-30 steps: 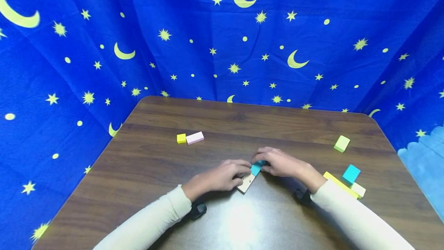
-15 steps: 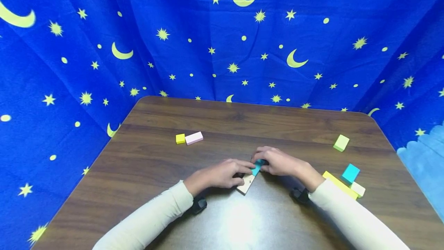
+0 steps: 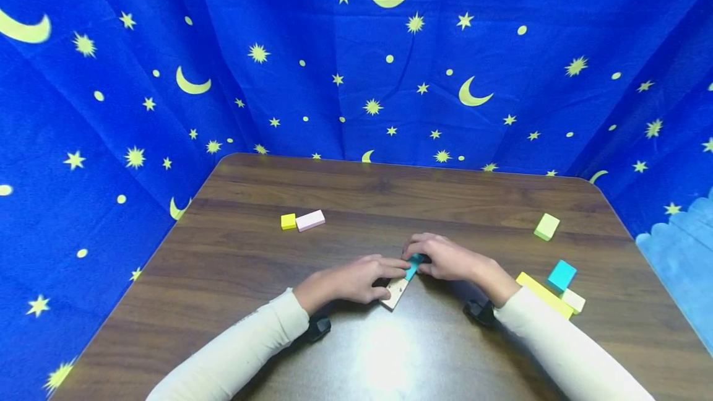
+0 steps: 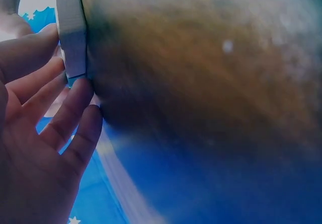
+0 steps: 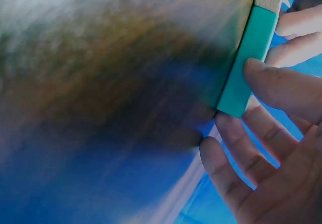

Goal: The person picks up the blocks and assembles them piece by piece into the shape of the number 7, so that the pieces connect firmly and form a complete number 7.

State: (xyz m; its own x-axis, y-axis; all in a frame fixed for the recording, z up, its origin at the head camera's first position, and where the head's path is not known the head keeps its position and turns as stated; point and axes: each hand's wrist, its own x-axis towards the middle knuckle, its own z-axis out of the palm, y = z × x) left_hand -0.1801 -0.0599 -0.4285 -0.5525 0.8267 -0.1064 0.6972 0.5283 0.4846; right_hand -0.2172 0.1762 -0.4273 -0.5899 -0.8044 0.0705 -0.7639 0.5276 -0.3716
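A bare-wood block (image 3: 395, 294) and a teal block (image 3: 413, 268) lie end to end on the table, in one slanted line. My left hand (image 3: 364, 280) grips the wooden block from the left, its thumb at the block's side and its forefinger reaching onto the teal block. From the far end, my right hand (image 3: 445, 257) pinches the teal block between thumb and fingers. The right wrist view shows that thumb pressed on the teal block's (image 5: 247, 65) side. In the left wrist view the wooden block's (image 4: 73, 35) side faces the camera, fingertips right at its end.
To the right lie a long yellow block (image 3: 543, 296), a second teal block (image 3: 561, 276), a pale cream block (image 3: 573, 301) and a light green block (image 3: 547, 226). A small yellow block (image 3: 288, 221) and a pink block (image 3: 310, 220) sit at the back left. Blue starry cloth (image 3: 334, 48) hangs behind the table.
My left fingertips have slid slightly to the right, over the teal block. The right hand keeps its hold, and the two blocks stay in line. The head view has shifted a little.
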